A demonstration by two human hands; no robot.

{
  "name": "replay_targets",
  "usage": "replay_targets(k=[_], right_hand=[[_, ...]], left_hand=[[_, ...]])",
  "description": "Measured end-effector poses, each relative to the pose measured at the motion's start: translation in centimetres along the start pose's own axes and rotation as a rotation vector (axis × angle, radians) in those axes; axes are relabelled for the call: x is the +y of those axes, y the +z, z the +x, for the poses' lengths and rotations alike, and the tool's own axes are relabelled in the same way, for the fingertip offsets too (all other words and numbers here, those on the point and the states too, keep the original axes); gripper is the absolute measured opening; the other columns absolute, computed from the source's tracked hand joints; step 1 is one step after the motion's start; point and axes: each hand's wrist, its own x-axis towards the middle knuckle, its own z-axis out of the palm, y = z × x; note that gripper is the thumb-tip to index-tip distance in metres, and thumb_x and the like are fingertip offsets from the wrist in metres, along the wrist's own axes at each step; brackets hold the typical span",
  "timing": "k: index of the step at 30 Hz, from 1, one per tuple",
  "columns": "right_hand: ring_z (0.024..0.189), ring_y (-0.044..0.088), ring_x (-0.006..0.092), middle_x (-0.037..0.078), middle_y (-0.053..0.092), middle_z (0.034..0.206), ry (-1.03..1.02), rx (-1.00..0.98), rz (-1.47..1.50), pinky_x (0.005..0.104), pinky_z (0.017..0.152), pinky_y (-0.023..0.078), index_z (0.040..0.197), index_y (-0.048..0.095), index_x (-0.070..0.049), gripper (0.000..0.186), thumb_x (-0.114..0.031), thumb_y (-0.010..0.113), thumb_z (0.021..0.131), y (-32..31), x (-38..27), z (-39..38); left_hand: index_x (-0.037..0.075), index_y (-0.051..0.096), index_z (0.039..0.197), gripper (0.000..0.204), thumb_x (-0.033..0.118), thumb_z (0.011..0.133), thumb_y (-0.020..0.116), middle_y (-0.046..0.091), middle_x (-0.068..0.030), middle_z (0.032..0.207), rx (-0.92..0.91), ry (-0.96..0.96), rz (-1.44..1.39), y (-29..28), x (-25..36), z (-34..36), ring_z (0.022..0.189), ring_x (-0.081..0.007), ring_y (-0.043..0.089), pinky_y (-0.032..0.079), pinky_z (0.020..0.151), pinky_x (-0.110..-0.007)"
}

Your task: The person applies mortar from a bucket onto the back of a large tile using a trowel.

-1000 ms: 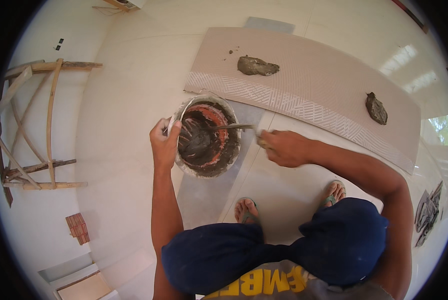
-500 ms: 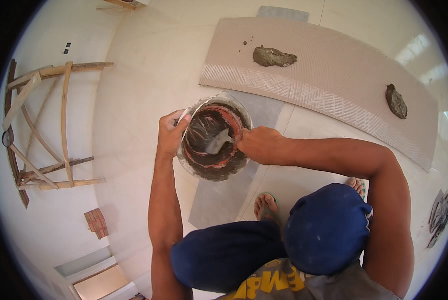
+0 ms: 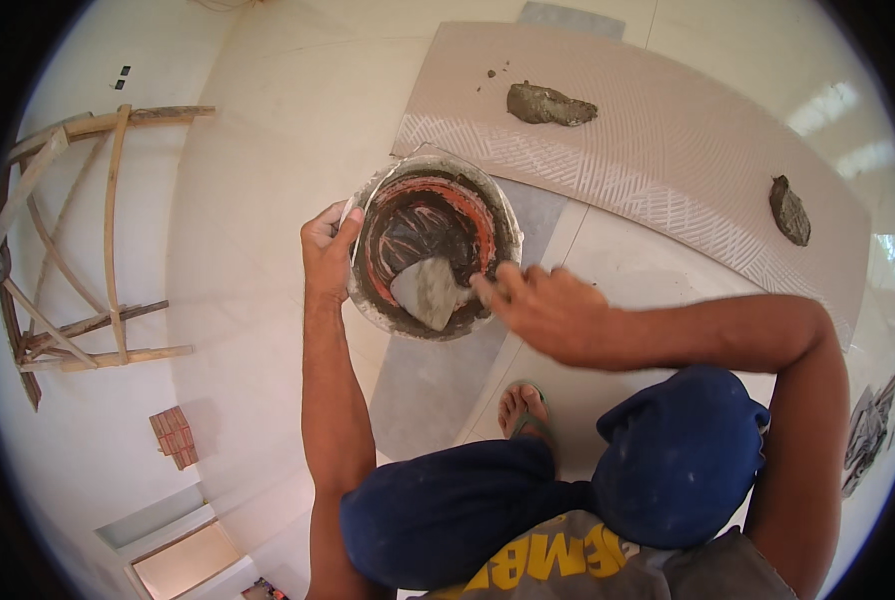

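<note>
My left hand grips the left rim of a mortar-smeared bucket, its thumb by the wire handle. Inside, a red band and dark grey mortar line the walls. My right hand, slightly blurred, is at the bucket's right rim with fingers curled round the trowel's handle, which is mostly hidden. The trowel's pale, smeared blade lies low inside the bucket. Beyond the bucket lies a large pinkish tile with a ridged pattern and two lumps of mortar on it, one near each end.
A grey strip lies under the bucket on the pale tiled floor. At the left stand a wooden frame and a stack of reddish-brown pieces. Crumpled grey material lies at the far right. My sandalled foot is below the bucket.
My right hand moved from outside the bucket to its right rim, then slightly right and down. The trowel blade turned and now shows its broad face lower inside. The bucket shifted slightly up and right.
</note>
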Motion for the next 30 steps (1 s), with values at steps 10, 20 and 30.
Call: replay_targets(k=[10, 20, 30], right_hand=[[0.076, 0.065, 0.0203, 0.013, 0.059, 0.101, 0.019, -0.126, -0.211, 0.0313, 0.061, 0.054, 0.136, 0.057, 0.003, 0.059, -0.012, 0.072, 0.081, -3.7, 2.0, -0.2], [0.078, 0.066, 0.0191, 0.013, 0.059, 0.101, -0.172, -0.046, -0.445, 0.0299, 0.057, 0.050, 0.128, 0.060, 0.006, 0.043, -0.015, 0.066, 0.091, -1.3, 4.7, -2.9], [0.083, 0.065, 0.0166, 0.004, 0.056, 0.097, -0.359, 0.126, -0.504, 0.0321, 0.062, 0.047, 0.114, 0.061, -0.006, 0.026, -0.018, 0.067, 0.092, -2.0, 7.3, -0.6]], left_hand=[[-0.010, 0.071, 0.118, 0.028, 0.011, 0.100, 0.067, 0.076, -0.0095, 0.100, -0.058, -0.001, 0.073, 1.7, 2.3, 1.5, 0.084, -0.0126, 0.068, 0.055, 0.077, -0.028], [-0.008, 0.074, 0.110, 0.023, 0.010, 0.097, 0.070, 0.076, -0.0097, 0.095, -0.018, -0.079, 0.056, 1.2, 0.8, 4.3, 0.077, -0.0127, 0.068, 0.055, 0.070, -0.029], [-0.009, 0.072, 0.117, 0.027, 0.011, 0.099, 0.067, 0.077, -0.0121, 0.098, -0.149, -0.059, 0.070, 0.4, 0.6, 4.9, 0.082, -0.0141, 0.071, 0.058, 0.074, -0.030]])
